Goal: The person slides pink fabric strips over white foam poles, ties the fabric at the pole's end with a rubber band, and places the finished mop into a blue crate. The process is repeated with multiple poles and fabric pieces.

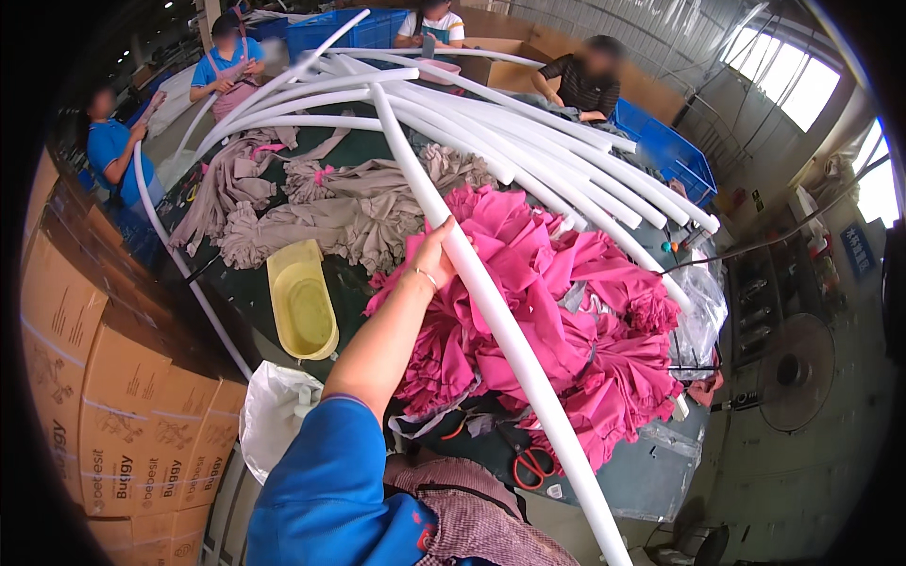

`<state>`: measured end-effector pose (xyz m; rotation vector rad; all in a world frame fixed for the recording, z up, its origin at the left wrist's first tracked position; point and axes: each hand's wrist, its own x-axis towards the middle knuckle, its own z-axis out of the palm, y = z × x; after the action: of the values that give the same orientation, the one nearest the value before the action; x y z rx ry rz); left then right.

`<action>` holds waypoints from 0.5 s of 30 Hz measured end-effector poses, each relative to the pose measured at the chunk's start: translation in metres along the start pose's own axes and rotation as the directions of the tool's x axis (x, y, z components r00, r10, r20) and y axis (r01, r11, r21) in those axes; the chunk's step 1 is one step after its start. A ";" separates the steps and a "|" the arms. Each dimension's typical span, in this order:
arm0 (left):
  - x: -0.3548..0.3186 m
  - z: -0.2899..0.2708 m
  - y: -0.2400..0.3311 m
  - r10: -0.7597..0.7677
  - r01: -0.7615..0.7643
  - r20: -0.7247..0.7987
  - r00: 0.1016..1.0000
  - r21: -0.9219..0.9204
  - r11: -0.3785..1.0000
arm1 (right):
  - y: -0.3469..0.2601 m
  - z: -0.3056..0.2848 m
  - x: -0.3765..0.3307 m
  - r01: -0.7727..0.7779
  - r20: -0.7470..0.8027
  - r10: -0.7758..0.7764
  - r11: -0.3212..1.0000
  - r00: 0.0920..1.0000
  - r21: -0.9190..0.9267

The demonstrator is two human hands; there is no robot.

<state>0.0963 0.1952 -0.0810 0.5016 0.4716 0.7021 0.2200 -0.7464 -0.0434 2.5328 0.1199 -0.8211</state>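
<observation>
Tube (514,354), long and white, slants from above the far part of the table (675,476) to the lower edge of the view, passing over a heap of pink cloth (576,330). The left hand (434,257) is closed around its upper stretch, fingers partly hidden behind it; the right hand is out of view. It looks like light foam or thin plastic, so weight should matter little; its length is what would make it sway. The smooth surface may slide through a loose palm, and hard squeezing could dent it. Other white tubes (557,156), piled beyond the cloth, seem to curve, suggesting some give, though the lens bends edges too. Holding near the middle, with a second hand lower down, would probably balance it best.
</observation>
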 end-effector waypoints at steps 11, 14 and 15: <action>-0.249 0.115 -0.236 -0.658 0.521 0.464 0.593 0.401 0.753 | -0.307 -0.252 -0.044 0.697 -0.595 -0.466 0.069 0.655 0.714; -0.301 0.128 -0.242 -0.685 0.380 0.596 0.419 0.570 0.729 | -0.437 -0.306 -0.085 0.595 -0.529 -0.789 -0.272 0.312 0.756; -0.311 0.129 -0.243 -0.705 0.348 0.612 0.358 0.614 0.709 | -0.466 -0.313 -0.095 0.622 -0.492 -0.830 -0.246 0.261 0.744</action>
<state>0.0784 -0.2181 -0.0464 0.9282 -0.1691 -0.3651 0.2055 -0.1838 0.0418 3.0407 1.9606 -2.1391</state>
